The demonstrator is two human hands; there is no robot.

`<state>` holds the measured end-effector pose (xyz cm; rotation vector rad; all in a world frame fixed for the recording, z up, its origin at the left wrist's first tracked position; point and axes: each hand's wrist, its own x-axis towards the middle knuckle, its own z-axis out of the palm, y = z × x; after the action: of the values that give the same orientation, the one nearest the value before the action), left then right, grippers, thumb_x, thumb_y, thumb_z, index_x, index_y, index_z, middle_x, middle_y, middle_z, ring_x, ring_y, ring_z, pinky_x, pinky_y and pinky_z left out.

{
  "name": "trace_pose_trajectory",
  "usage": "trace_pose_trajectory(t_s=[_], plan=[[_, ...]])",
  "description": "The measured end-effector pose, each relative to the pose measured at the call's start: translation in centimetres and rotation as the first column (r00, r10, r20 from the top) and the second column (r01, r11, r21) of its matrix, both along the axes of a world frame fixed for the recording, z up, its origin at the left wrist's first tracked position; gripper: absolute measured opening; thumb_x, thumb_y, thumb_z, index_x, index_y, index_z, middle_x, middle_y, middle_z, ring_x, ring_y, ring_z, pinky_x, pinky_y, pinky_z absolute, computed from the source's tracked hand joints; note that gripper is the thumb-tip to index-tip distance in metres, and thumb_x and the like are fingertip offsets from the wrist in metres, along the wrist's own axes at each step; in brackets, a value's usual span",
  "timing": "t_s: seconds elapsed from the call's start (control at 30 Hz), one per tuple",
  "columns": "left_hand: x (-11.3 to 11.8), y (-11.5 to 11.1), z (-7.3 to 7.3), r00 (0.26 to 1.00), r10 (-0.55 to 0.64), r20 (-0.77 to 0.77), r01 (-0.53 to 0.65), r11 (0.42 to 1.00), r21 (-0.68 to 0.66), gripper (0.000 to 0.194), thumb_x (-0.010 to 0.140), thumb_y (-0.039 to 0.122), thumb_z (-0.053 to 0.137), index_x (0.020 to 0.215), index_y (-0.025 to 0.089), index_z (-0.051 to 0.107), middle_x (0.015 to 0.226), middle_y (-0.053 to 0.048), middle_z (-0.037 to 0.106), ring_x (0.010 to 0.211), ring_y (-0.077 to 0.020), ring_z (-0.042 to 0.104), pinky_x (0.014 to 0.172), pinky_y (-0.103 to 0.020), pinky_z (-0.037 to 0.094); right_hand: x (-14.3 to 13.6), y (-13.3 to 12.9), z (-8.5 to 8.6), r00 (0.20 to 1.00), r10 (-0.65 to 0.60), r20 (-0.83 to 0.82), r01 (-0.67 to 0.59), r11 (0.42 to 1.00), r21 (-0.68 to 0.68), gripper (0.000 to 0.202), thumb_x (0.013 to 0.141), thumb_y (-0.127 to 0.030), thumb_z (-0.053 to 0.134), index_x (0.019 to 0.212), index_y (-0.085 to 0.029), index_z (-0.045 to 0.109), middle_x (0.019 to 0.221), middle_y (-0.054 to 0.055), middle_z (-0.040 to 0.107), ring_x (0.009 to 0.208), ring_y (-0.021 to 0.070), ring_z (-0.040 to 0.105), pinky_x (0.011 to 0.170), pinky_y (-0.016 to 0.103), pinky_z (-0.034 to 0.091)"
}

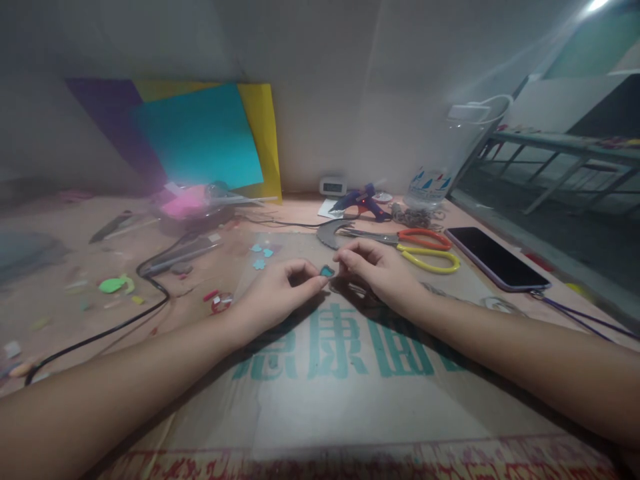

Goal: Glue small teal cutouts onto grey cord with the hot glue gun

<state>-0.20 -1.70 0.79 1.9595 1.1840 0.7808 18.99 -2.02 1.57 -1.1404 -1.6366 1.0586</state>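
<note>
My left hand [280, 290] pinches a small teal piece with a greyish edge [327, 271] between thumb and index finger. Right beside it, my right hand [377, 273] is closed in a pinch. Whatever its fingertips hold, perhaps a thin end at the teal piece's edge, is too small to make out. Under the right hand, grey cord [350, 289] lies on the cardboard [320, 407] printed with green characters. Small light-blue cut-outs [259, 265], one flower-shaped, rest left of the hands. Behind the right hand are a grey crescent piece [329, 235] and scissors [429, 260] with red and yellow handles.
A phone [495, 259] lies at right near the table edge. At the back stand a glue gun [363, 202], a small digital clock [333, 185] and a clear plastic cup [430, 187]. Coloured sheets [200, 140] lean on the wall. A black cable [107, 330] and scraps lie left.
</note>
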Motion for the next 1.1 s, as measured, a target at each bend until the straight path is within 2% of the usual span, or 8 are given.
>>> trace_pose_trajectory(t_s=[0.1,0.37,0.47,0.63,0.73,0.87,1.0,1.1], plan=[[0.01,0.14,-0.14,1.0,0.014,0.014,-0.014,1.0,-0.025,0.029,0.082,0.043,0.056,0.074,0.017,0.063,0.068,0.001,0.063,0.06,-0.0119,0.054,0.057,-0.023,0.039,-0.06,-0.18,0.29,0.994,-0.03,0.102,0.019,0.994,0.103,0.02,0.082,-0.036,0.059,0.079,-0.017,0.062,0.075,0.001,0.064,0.068,0.0135,0.06,0.063,0.026,0.046],[-0.05,-0.04,-0.16,0.999,-0.033,0.037,0.035,0.998,-0.048,0.024,0.083,0.038,0.056,0.074,0.017,0.063,0.07,0.001,0.063,0.065,-0.0118,0.055,0.06,-0.022,0.04,-0.07,-0.25,0.17,0.945,-0.036,0.324,-0.055,0.962,0.267,0.017,0.085,-0.03,0.056,0.079,-0.018,0.065,0.077,0.002,0.067,0.074,0.0147,0.06,0.071,0.027,0.045],[-0.04,-0.02,-0.07,0.999,-0.034,0.03,0.035,0.998,-0.047,0.025,0.084,0.039,0.055,0.074,0.017,0.063,0.07,0.0,0.063,0.065,-0.0125,0.055,0.06,-0.023,0.041,-0.03,-0.27,-0.14,0.955,0.015,0.295,-0.09,0.966,0.244,0.016,0.087,-0.031,0.053,0.081,-0.018,0.062,0.079,0.002,0.065,0.075,0.0142,0.06,0.071,0.026,0.045],[-0.03,0.18,-0.11,0.999,-0.024,0.034,0.025,0.999,-0.041,0.025,0.084,0.039,0.056,0.074,0.017,0.062,0.071,0.0,0.064,0.066,-0.013,0.056,0.061,-0.023,0.041,0.2,0.14,-0.46,0.993,0.009,0.119,-0.028,0.987,0.157,0.019,0.089,-0.036,0.05,0.088,-0.018,0.055,0.078,0.001,0.062,0.073,0.0135,0.061,0.067,0.025,0.047],[-0.08,0.22,-0.18,0.999,-0.03,0.03,0.03,0.999,-0.021,0.025,0.084,0.039,0.055,0.075,0.017,0.063,0.072,0.0,0.065,0.066,-0.0131,0.056,0.062,-0.023,0.041,0.11,0.2,-0.29,0.984,0.025,0.179,-0.038,0.997,0.069,0.024,0.088,-0.038,0.051,0.083,-0.017,0.06,0.074,0.002,0.063,0.065,0.0126,0.059,0.058,0.023,0.045],[-0.1,0.22,-0.21,1.0,-0.014,0.014,0.014,1.0,0.003,0.026,0.084,0.04,0.054,0.074,0.017,0.063,0.072,0.0,0.065,0.067,-0.0138,0.056,0.061,-0.024,0.041,-0.16,-0.09,0.07,0.969,0.012,0.246,-0.02,0.999,0.033,0.023,0.084,-0.038,0.055,0.082,-0.017,0.062,0.07,0.002,0.065,0.057,0.0121,0.056,0.048,0.022,0.041],[-0.05,0.15,-0.15,1.0,-0.001,0.002,0.001,1.0,0.004,0.025,0.084,0.039,0.054,0.074,0.017,0.062,0.07,0.001,0.064,0.066,-0.0133,0.055,0.061,-0.023,0.04,-0.15,-0.23,0.17,0.955,-0.004,0.297,-0.017,0.998,0.068,0.022,0.084,-0.038,0.055,0.082,-0.017,0.062,0.073,0.003,0.067,0.061,0.0139,0.06,0.053,0.023,0.044],[0.02,0.06,-0.03,1.0,-0.003,-0.005,0.003,1.0,-0.004,0.026,0.084,0.041,0.054,0.074,0.017,0.063,0.07,0.001,0.064,0.065,-0.0131,0.055,0.061,-0.023,0.04,-0.11,-0.17,0.15,0.963,0.022,0.269,-0.05,0.994,0.097,0.024,0.087,-0.038,0.051,0.083,-0.017,0.063,0.078,0.004,0.069,0.068,0.0146,0.062,0.06,0.024,0.046]])
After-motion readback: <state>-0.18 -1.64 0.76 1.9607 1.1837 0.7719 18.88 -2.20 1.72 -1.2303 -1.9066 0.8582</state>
